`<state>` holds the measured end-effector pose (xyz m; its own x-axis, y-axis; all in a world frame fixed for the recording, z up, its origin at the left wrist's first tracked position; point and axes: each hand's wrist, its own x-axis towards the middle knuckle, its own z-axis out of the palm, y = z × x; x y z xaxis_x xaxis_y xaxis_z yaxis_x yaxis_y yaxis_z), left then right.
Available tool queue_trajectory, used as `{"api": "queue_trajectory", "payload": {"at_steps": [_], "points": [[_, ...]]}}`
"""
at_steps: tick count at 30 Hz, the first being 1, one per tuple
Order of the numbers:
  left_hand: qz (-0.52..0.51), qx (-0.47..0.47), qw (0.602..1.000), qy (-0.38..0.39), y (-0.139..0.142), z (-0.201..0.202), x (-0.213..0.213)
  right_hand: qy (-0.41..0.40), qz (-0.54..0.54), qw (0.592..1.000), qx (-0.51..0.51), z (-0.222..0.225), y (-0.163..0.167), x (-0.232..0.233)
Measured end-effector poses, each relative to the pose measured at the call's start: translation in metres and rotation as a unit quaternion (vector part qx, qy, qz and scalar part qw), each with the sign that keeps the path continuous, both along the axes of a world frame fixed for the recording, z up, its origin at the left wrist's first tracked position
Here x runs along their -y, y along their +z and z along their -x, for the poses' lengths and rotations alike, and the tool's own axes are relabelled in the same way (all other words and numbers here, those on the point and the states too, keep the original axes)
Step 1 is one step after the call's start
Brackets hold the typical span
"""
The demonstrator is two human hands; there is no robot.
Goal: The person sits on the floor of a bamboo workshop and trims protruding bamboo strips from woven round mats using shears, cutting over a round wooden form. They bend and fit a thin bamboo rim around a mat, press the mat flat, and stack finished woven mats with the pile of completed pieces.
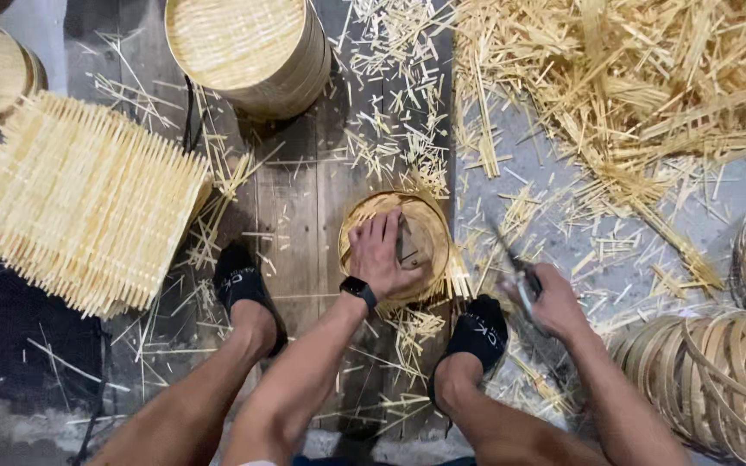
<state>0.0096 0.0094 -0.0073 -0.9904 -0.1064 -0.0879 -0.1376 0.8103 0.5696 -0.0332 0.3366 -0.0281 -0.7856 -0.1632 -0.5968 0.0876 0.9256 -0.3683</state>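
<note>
Bamboo scraps [641, 78] heap over the floor [563, 224] at 1 o'clock, the largest mass here. A mat stack [79, 203] of woven slats lies at 9 o'clock. A steamer stack [248, 52] stands at 12 o'clock on the planks [304, 190]. Bamboo hoops [718, 371] pile at 4 o'clock. The small basket [420, 242] sits at centre, between 2 black-socked feet [243, 285]. The left hand [382, 259] lies flat on it, fingers spread, pressing a dark block [409, 246] against the weave. The right hand [550, 302], at 3 o'clock from the basket and apart from it, is closed around a knife [515, 267], blurred.
</note>
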Motion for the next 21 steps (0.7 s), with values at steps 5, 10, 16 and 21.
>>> {"api": "queue_trajectory", "payload": {"at_steps": [5, 10, 16, 21], "points": [[0.058, -0.036, 0.985, 0.161, -0.003, -0.007, -0.035, 0.143, 0.018, 0.968, -0.206, 0.008, 0.002, 0.047], [0.066, -0.025, 0.981, 0.182, -0.012, -0.007, -0.049, 0.154, -0.131, 0.971, -0.125, 0.025, -0.004, 0.07], [0.05, -0.014, 0.984, 0.17, -0.009, -0.004, -0.043, 0.203, -0.131, 0.956, -0.167, 0.044, 0.011, 0.071], [0.053, 0.001, 0.989, 0.135, -0.005, -0.005, -0.039, 0.173, -0.145, 0.97, -0.088, 0.052, 0.004, 0.087]]}}
